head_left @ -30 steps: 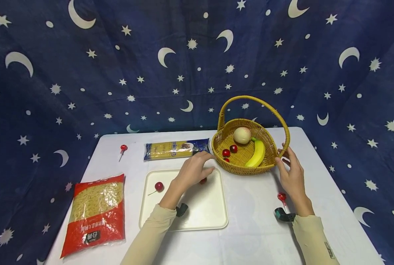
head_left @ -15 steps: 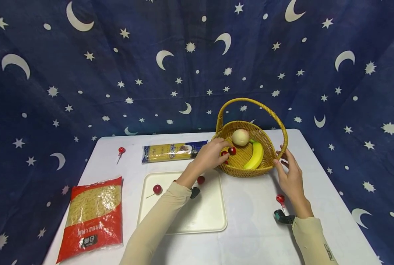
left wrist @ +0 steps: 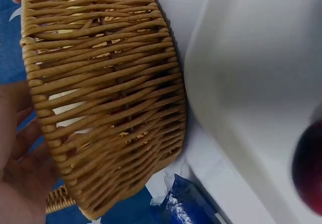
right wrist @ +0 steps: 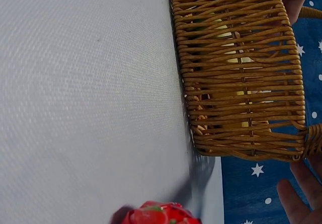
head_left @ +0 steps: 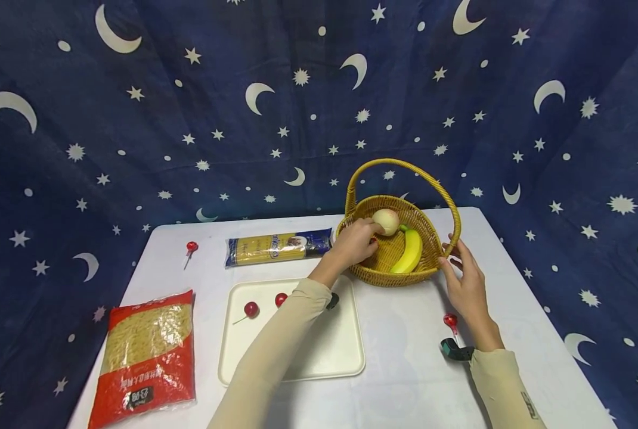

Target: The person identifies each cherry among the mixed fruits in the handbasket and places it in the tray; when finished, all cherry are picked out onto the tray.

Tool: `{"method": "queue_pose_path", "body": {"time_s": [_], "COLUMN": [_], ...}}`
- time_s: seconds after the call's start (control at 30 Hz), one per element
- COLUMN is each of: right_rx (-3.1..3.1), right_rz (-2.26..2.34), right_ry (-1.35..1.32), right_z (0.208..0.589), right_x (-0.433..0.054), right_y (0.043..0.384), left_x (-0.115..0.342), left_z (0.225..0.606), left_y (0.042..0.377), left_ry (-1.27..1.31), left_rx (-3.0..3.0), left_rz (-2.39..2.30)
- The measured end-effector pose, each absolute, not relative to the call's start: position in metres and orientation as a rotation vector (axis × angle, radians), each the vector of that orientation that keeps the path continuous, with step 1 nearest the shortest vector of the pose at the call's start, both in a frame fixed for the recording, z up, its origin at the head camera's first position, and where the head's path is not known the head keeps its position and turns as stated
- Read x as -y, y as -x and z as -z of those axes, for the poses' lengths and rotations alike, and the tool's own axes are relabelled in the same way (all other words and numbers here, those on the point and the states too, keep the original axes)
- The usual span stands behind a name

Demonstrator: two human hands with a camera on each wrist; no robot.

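My left hand [head_left: 355, 240] reaches over the near left rim of a wicker basket [head_left: 391, 279]. Red of a cherry [head_left: 373, 240] shows between its thumb and forefinger; I cannot tell whether they pinch it. Right by those fingertips lies a pale peach [head_left: 386, 221], with a yellow banana [head_left: 409, 253] to its right. My right hand [head_left: 468, 289] holds the basket's right side at the foot of the handle, thumb in front and fingers behind. In the left wrist view, the woven wall [left wrist: 108, 83] hides most of the basket's inside.
A cream tray [head_left: 340, 351] holds cherries [head_left: 251, 309], partly under my left sleeve. Behind it lies a spaghetti pack [head_left: 276, 247]. A red pasta bag [head_left: 149, 357] and a lollipop [head_left: 191, 246] are at left. Another lollipop [head_left: 451, 320] lies beside my right wrist.
My left hand has moved from above the tray, right and away, into the basket over the cherries. A tray cherry has come out from behind the arm. The right hand stays on the basket.
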State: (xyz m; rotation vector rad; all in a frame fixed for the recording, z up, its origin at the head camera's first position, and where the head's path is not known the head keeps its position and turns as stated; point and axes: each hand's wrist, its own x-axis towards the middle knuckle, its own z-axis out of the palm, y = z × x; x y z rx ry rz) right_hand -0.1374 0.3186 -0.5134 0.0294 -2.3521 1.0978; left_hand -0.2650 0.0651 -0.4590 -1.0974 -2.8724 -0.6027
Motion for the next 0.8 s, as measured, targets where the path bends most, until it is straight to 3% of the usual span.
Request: {"method": "queue_pose_path", "body": {"time_s": [0.8], "right_rx": [2.381], "right_rz": [-1.067], "right_ry": [-0.007], "right_z": [0.516], "right_x": [-0.319], "right_y": [0.138], "left_x": [-0.097], "left_z": [0.480], "left_y": [0.274], "left_ry": [1.025], "left_rx": [3.168], "left_rz": [0.317]}}
